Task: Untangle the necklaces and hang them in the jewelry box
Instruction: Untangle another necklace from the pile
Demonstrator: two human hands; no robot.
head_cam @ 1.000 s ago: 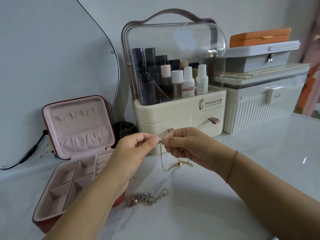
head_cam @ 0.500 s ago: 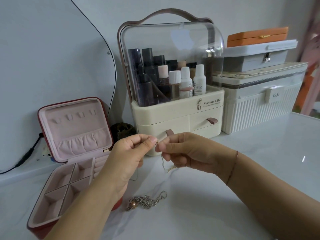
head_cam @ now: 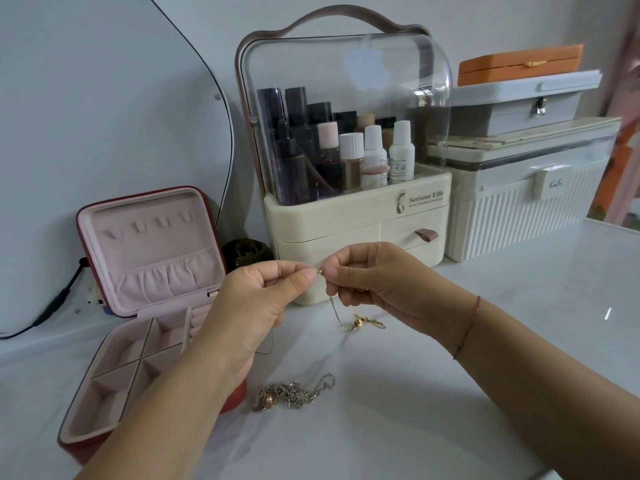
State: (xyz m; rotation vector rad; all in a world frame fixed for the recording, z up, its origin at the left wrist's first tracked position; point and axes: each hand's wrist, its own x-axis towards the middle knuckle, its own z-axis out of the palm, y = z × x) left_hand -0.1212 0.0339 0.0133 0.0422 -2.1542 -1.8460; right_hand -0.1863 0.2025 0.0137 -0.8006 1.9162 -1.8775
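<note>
Head view: the white counter (head_cam: pixel 433 393) runs wide to the right of and in front of the hands. The ribbed storage box (head_cam: pixel 519 216) stands at its back right. Just behind the hands stands the cream cosmetics organizer (head_cam: pixel 360 223). At left the jewelry box (head_cam: pixel 156 244) lies open with its lid upright, its near right corner hidden by the left forearm. The left grip (head_cam: pixel 256 299) and right grip (head_cam: pixel 377 282) meet above the counter. Each pinches the clasp end of the gold necklace (head_cam: pixel 358 322) between thumb and forefinger, the other fingers curled. The chain hangs from the right grip down to a gold bead; I cannot tell whether the bead touches the counter. A silver necklace (head_cam: pixel 294 394) lies heaped near the left forearm, just beside the jewelry box.
</note>
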